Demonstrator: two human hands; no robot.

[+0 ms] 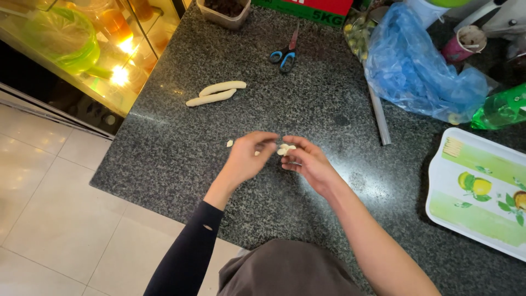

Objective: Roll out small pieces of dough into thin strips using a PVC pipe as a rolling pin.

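Over the speckled granite counter my two hands meet near its middle. My right hand pinches a small pale lump of dough at its fingertips. My left hand curls beside it, its fingertips close to the same dough; whether it grips a piece I cannot tell. A tiny dough bit lies on the counter just left of my left hand. Two long dough rolls lie side by side farther back.
Blue-handled scissors lie at the back. A metal rod and a blue plastic bag sit back right, a green bottle beyond. A white fruit-printed tray is on the right. A glass display case is left.
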